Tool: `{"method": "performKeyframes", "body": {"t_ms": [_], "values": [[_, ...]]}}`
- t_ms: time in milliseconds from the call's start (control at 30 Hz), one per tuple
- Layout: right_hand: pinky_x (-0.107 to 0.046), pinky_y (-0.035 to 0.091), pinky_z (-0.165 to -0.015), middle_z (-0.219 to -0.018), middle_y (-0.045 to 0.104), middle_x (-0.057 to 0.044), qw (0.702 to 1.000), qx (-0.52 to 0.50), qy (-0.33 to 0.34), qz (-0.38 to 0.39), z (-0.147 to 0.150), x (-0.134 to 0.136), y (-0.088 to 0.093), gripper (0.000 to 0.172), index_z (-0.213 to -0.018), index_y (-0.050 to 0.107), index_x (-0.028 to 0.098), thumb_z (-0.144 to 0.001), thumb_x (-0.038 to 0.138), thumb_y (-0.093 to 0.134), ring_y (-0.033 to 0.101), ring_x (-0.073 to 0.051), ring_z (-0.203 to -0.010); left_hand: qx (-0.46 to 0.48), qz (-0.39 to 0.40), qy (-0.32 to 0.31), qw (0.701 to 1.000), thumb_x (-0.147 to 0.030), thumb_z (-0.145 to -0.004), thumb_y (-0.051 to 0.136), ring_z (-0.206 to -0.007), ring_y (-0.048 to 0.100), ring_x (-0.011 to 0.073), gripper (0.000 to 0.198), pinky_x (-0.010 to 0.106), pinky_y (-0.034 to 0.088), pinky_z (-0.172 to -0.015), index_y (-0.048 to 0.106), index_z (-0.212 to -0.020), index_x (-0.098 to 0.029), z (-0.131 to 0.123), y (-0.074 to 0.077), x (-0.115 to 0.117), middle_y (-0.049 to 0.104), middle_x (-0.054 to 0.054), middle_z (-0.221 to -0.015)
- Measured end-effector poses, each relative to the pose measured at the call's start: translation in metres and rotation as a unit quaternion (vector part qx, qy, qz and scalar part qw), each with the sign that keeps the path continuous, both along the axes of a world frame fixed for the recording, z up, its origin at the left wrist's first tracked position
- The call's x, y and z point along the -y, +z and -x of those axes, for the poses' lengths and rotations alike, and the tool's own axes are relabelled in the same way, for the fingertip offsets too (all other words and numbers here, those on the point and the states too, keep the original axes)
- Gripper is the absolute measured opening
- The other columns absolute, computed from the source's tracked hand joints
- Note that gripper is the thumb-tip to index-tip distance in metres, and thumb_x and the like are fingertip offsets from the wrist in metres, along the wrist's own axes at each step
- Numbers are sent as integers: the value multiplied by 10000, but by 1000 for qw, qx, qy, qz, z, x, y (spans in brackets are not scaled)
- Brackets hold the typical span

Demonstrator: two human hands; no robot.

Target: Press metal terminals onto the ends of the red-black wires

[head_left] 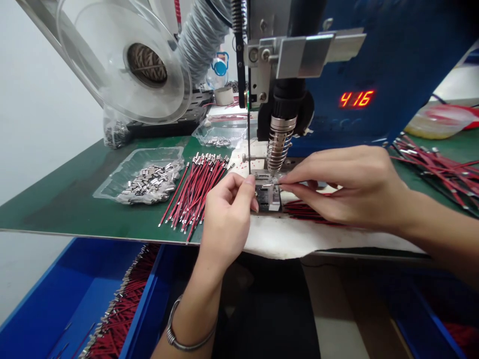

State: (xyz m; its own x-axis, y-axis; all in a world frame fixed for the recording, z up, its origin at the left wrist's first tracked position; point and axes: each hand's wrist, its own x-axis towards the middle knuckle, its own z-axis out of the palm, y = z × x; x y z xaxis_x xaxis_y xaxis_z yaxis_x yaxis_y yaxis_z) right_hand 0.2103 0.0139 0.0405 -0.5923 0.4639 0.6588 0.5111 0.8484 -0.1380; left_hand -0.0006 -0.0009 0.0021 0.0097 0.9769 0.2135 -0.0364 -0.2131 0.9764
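Observation:
My right hand (333, 184) pinches a thin dark wire (280, 183) between thumb and forefinger, at the right side of a small metal fixture (275, 202). A small silver cylinder (268, 185) lies on the fixture at the wire's end. At the fixture's left side my left hand (230, 209) is closed, thumb pressed to the curled forefinger; what it grips, if anything, is hidden. Just above is the spring-wrapped tip (280, 144) of a blue machine (337, 65). Red and black wires (310, 212) lie partly under my right hand.
Left of my hands lie a bundle of red-black wires (198, 189) and a clear tray (103, 189) of small silver cylinders. A blue bin (48, 299) below holds many wired pieces. A clear round hood (93, 60) hangs upper left. More wires (445, 174) lie at right.

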Motion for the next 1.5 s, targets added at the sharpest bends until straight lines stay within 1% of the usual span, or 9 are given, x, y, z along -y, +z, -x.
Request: {"method": "performKeyframes", "body": {"t_ms": [167,333,467,567,767,967,1100,1233,1500], "values": [[-313,621,-721,-905,849,-13,997,-15,27,-71,3,7,1,217,-963,803,298,-1026,155,653,795,-188,-767,8,-5,-2,1000,-279,-1028,643,-497,380,83,390,244,335,-507,554,-656,-201,0,0,0,557,-27,-602],[-231,626,-718,-903,845,38,989,-5,37,-144,3,14,6,163,-1007,759,284,-976,124,752,789,-131,-747,2,5,6,1000,-280,-1013,665,-510,392,81,389,238,313,-494,552,-651,-194,-1,2,2,550,-27,-616],[-184,638,-766,-915,847,47,988,14,38,-147,2,17,7,157,-1019,741,271,-968,125,770,796,-110,-776,0,3,6,1000,-258,-1021,654,-530,410,79,390,231,313,-503,554,-650,-192,-1,4,2,557,-27,-622],[-188,651,-777,-884,843,62,986,-3,23,-162,2,16,5,131,-999,738,277,-973,158,787,794,-108,-753,5,8,4,1000,-248,-1025,654,-549,439,80,389,226,323,-516,553,-652,-193,-1,3,1,558,-25,-619],[-241,629,-688,-832,822,36,988,-15,17,-155,0,5,-4,93,-962,734,248,-991,164,760,774,-130,-715,23,2,-7,1000,-256,-1054,619,-607,507,90,393,218,333,-531,565,-670,-197,1,0,0,568,-15,-623],[-274,597,-672,-865,824,-30,990,10,16,-139,-3,-4,-7,109,-973,744,188,-1003,103,684,755,-150,-741,45,1,-17,999,-246,-1088,535,-607,507,102,426,230,330,-524,571,-667,-196,3,-1,-1,579,0,-612],[-288,558,-613,-826,816,-30,989,33,-7,-147,-4,-6,-6,133,-933,749,181,-991,85,676,724,-155,-680,42,3,-21,999,-276,-1090,542,-598,489,98,442,227,306,-509,586,-659,-193,4,-1,-1,574,2,-611],[-283,540,-602,-844,822,-17,989,39,-27,-137,-5,-7,-5,165,-913,750,194,-983,76,659,722,-149,-688,35,6,-18,999,-297,-1087,557,-616,501,105,443,233,283,-496,586,-657,-195,5,-2,0,567,6,-612],[-281,543,-599,-846,823,-29,989,43,-21,-141,-3,-6,-5,144,-922,742,180,-985,75,667,726,-151,-694,35,11,-16,999,-288,-1091,550,-621,502,111,442,250,308,-517,567,-658,-201,5,-2,-1,572,6,-635]]}}
